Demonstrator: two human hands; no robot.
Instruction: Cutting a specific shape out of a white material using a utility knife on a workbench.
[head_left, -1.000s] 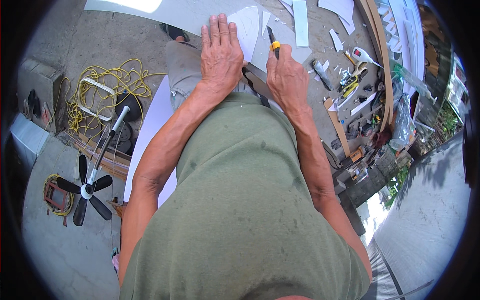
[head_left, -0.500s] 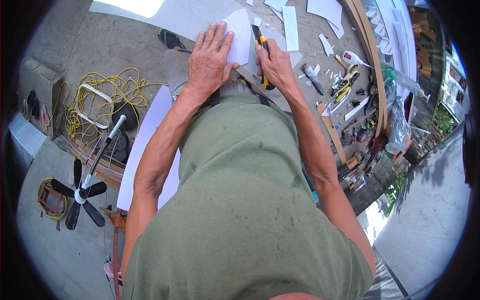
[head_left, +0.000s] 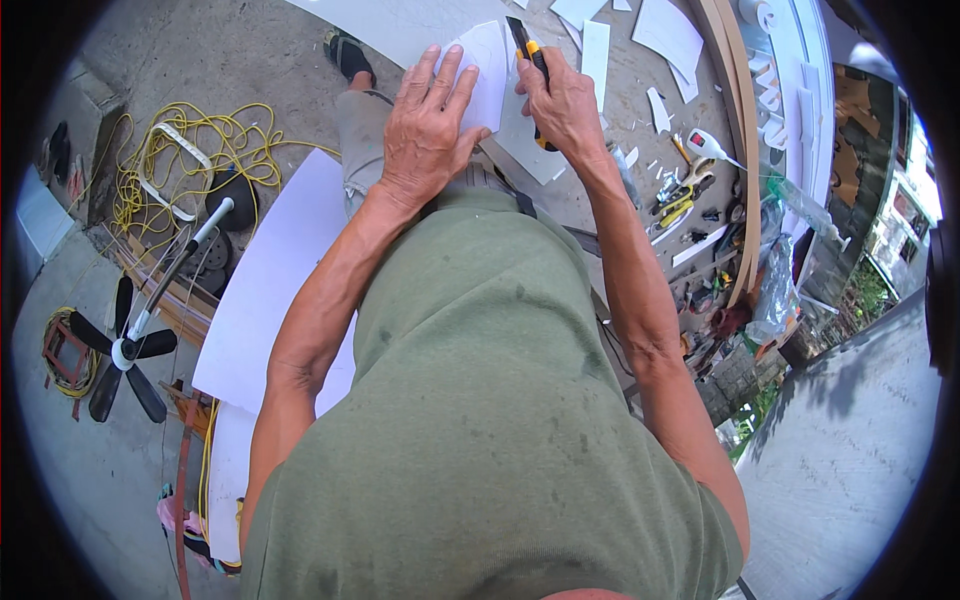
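Note:
My left hand [head_left: 428, 135] lies open, fingers spread, over the left part of a white cut piece [head_left: 490, 75] with a curved edge and faint lines on it. The piece rests on a pale grey board [head_left: 540, 160]. To the right of it, my right hand [head_left: 565, 115] is closed round a yellow and black utility knife [head_left: 530, 40], its blade end pointing up and away from me along the piece's right edge. My left fingers hide part of the piece.
White offcuts [head_left: 660, 30] and scattered hand tools [head_left: 680, 200] lie at the right, with a glue gun [head_left: 705, 145] and bent brown strips [head_left: 740, 150]. At the left are a yellow cable tangle [head_left: 150, 150], a standing fan [head_left: 125, 350] and large white sheets [head_left: 270, 280].
The knife in my right hand has moved up and sits more upright, with more of it showing. My left hand has shifted a little left and down, uncovering more of the white piece.

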